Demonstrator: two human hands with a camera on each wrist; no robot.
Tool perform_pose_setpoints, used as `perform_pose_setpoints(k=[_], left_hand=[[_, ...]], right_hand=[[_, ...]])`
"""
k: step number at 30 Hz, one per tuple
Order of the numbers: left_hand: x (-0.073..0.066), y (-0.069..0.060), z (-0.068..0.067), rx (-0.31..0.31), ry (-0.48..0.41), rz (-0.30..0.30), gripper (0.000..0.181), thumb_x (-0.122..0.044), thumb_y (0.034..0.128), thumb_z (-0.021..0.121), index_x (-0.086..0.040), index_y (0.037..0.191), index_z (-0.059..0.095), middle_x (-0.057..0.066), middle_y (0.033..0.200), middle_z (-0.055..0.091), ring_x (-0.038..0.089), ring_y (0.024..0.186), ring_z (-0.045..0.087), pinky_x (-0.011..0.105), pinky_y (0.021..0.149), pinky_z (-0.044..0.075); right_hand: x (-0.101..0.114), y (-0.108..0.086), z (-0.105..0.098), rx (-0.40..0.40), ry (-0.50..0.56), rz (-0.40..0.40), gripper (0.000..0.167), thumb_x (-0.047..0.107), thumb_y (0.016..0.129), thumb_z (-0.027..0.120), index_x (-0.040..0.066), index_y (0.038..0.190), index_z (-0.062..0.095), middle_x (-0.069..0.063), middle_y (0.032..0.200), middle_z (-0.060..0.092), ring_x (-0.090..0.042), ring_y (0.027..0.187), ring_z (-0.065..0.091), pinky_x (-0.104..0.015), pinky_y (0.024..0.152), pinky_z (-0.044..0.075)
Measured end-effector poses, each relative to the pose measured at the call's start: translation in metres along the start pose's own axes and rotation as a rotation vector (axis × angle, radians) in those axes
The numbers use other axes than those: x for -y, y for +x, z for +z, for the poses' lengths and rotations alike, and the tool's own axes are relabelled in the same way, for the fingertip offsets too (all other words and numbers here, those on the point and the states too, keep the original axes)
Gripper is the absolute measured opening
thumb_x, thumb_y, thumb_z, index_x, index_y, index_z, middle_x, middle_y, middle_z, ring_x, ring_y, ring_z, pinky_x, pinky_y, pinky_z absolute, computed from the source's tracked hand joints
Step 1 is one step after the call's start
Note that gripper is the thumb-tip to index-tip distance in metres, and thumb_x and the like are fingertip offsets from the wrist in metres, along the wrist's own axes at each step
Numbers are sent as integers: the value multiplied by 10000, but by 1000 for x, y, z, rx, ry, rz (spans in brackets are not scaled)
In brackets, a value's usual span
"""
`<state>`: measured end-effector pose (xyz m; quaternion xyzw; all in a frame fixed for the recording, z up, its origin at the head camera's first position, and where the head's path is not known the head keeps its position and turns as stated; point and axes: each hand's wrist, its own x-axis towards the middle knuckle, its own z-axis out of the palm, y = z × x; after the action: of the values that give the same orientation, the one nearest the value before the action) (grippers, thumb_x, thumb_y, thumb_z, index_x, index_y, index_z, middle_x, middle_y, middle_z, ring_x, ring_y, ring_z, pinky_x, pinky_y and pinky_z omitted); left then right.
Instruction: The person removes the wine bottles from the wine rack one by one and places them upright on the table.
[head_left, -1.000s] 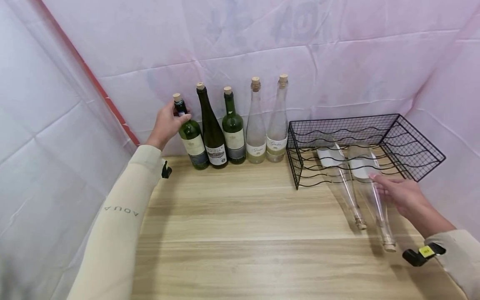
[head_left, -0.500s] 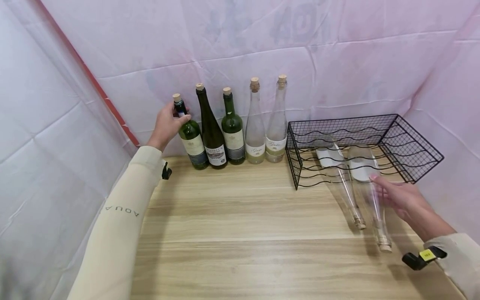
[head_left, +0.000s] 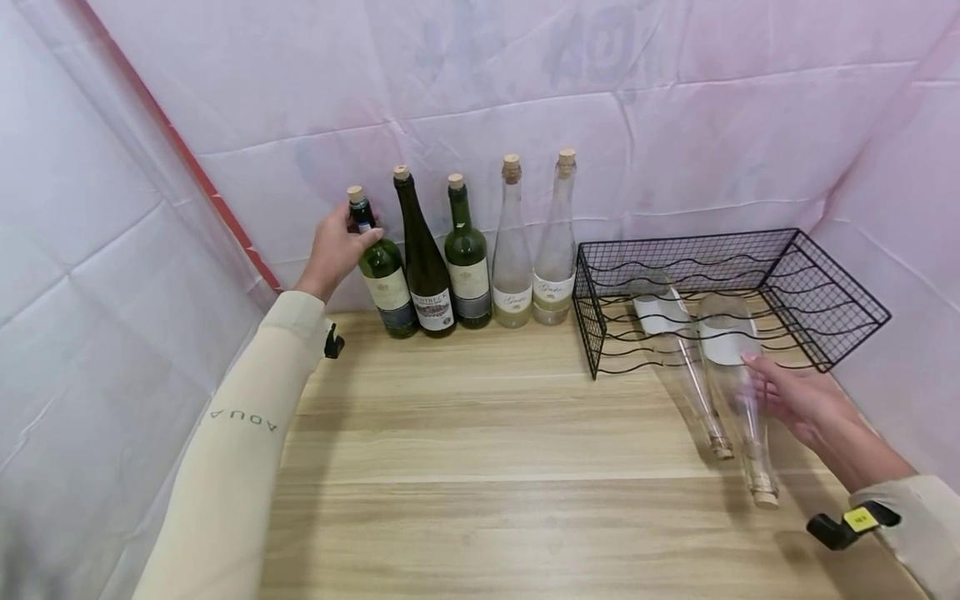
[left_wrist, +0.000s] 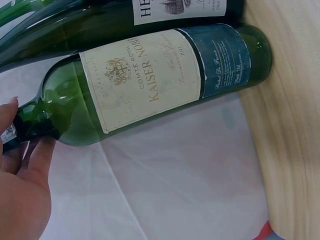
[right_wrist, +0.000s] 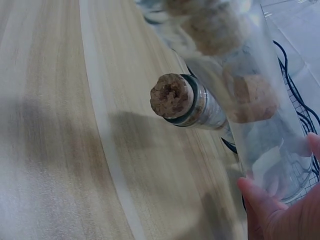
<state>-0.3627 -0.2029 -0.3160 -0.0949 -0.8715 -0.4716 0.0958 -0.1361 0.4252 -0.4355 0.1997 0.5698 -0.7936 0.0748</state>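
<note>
At the left end of a bottle row, my left hand (head_left: 335, 248) grips the neck of a corked green wine bottle (head_left: 388, 292), which stands upright with a cream and blue label. On the right, my right hand (head_left: 810, 408) holds a clear corked glass bottle (head_left: 750, 417) by its side, the base lying in a black wire rack (head_left: 825, 362) and the cork toward me. A second clear bottle (head_left: 693, 379) lies parallel to it in the rack. In the right wrist view, that bottle's cork (right_wrist: 170, 96) shows beside the held clear bottle (right_wrist: 260, 135).
Beside the held green bottle stand a tall dark green bottle (head_left: 427, 267), another green bottle (head_left: 467, 258) and two clear bottles, one (head_left: 512, 258) next to the other (head_left: 553, 250). All stand against a white sheet wall (head_left: 480, 83) on a wooden table (head_left: 450, 450).
The corked end of the clear bottle in my right hand has swung slightly left, toward the bottle beside it. My left hand stays on the green bottle's neck.
</note>
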Motion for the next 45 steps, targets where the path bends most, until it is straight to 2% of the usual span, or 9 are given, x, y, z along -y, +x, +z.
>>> perform_pose_setpoints(k=[6, 14, 18, 23, 28, 33, 38, 42, 45], left_hand=[[2, -1, 2, -28, 5, 7, 363, -182, 998, 702, -41, 1315, 594, 180, 1322, 673, 241, 1141, 647, 385, 988, 557], [3, -2, 2, -23, 31, 26, 412, -178, 985, 721, -17, 1335, 576, 205, 1351, 662, 304, 1225, 644, 459, 1080, 543], [3, -4, 0, -21, 33, 32, 485, -199, 966, 745, -25, 1375, 551, 212, 1371, 646, 320, 1273, 623, 466, 1127, 517], [3, -9, -1, -24, 40, 40, 587, -246, 939, 774, -61, 1434, 519, 187, 1396, 626, 306, 1311, 599, 456, 1167, 487], [3, -14, -2, -36, 38, 68, 687, -251, 925, 790, -77, 1506, 467, 157, 1458, 583, 300, 1351, 565, 425, 1220, 439], [6, -19, -5, -76, 51, 80, 812, -236, 905, 809, -54, 1574, 386, 169, 1530, 516, 332, 1366, 533, 441, 1229, 422], [8, -25, -8, -119, 108, 90, 877, -277, 904, 811, -52, 1605, 335, 167, 1582, 453, 348, 1410, 492, 492, 1222, 413], [7, -30, -8, -168, 165, 157, 883, -272, 902, 812, -52, 1606, 328, 175, 1580, 436, 357, 1414, 465, 522, 1198, 413], [5, -34, -7, -225, 202, 256, 870, -251, 890, 824, -25, 1587, 355, 188, 1563, 446, 359, 1399, 463, 517, 1195, 404]], right_hand=[[-4, 1, -3, 21, 8, 11, 105, 173, 990, 711, 98, 915, 712, -74, 794, 766, -206, 732, 778, -332, 727, 664], [-7, -4, -3, 31, 18, 22, 105, 176, 1000, 697, 88, 944, 700, -45, 815, 746, -208, 770, 776, -332, 758, 664], [-8, -7, -2, 35, 31, 35, 98, 160, 1020, 663, 123, 940, 705, -32, 825, 735, -207, 783, 779, -325, 768, 663], [-8, -10, -2, 30, 50, 67, 87, 192, 995, 704, 114, 958, 693, -21, 858, 722, -198, 813, 769, -317, 791, 660], [-10, -13, -2, 46, 34, 60, 110, 212, 1023, 661, 125, 965, 694, -13, 884, 728, -176, 833, 750, -310, 802, 658], [-13, -14, -3, 69, -6, 45, 103, 227, 1044, 623, 166, 964, 643, -6, 913, 709, -159, 850, 734, -297, 803, 656], [-15, -16, -4, 57, 10, 59, 101, 241, 1038, 634, 171, 968, 610, -6, 910, 706, -161, 843, 744, -293, 800, 657], [-15, -18, -3, 52, 23, 75, 158, 246, 1043, 622, 152, 1101, 510, 2, 919, 704, -162, 856, 749, -294, 818, 655], [-15, -19, -2, 43, 29, 76, 262, 251, 1043, 619, 149, 1183, 423, 16, 920, 696, -155, 855, 747, -287, 821, 654]])
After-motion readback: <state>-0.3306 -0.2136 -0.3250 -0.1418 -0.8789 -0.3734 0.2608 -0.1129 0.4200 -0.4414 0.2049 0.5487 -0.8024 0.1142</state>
